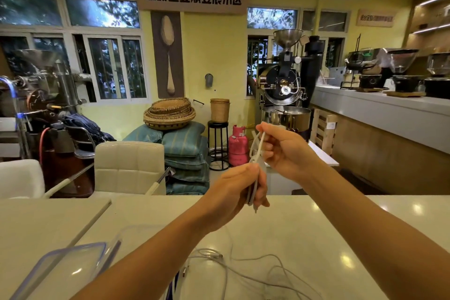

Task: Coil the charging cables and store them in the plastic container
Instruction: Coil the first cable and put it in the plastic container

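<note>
Pinching 1 white cable [258, 147], both grips clamped: L hand [232, 193], R hand [286, 151]; 1 container [131, 234] nearby.

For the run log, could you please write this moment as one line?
step: coiling | left hand: grips white cable bundle | right hand: pinches its loop | loose cables: on table

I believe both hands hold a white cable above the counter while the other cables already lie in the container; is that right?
Not quite: the head view shows the other cables loose on the counter, not in the container. The left hand and right hand do hold the white cable.
</note>
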`<state>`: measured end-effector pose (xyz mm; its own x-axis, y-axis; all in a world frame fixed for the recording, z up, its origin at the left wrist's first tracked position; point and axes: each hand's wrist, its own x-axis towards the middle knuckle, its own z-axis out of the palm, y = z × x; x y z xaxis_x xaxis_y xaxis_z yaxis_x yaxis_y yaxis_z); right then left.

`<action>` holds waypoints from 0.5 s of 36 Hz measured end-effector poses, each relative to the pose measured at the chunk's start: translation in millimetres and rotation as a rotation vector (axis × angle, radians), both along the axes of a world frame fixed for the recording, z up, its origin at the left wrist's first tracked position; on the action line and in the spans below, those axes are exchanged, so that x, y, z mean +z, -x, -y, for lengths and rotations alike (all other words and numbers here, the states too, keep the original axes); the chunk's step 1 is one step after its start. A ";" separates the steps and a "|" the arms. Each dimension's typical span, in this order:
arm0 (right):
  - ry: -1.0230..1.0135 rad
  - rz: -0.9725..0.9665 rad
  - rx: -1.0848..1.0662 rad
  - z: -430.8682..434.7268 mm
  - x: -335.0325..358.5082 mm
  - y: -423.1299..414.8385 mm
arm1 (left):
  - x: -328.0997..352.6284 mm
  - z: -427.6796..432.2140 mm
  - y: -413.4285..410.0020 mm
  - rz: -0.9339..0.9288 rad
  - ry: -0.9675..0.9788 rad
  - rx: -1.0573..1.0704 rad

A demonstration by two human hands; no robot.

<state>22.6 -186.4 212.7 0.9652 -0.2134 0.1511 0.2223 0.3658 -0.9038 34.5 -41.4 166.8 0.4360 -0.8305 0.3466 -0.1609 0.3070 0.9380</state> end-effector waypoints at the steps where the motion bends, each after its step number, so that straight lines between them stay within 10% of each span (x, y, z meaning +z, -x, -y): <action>1: 0.013 -0.027 -0.025 -3.0 -2.6 -0.9 | 0.4 0.1 0.7 0.002 -0.001 -0.004; 18: 0.645 0.026 -0.047 -20.2 -44.4 -4.6 | 18.1 3.1 -9.3 -0.096 0.022 0.024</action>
<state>27.2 -166.2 168.3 0.9512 -0.1142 0.2868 0.2501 -0.2596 -0.9328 43.8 -44.5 185.0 0.4876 -0.8122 0.3202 -0.0776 0.3250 0.9425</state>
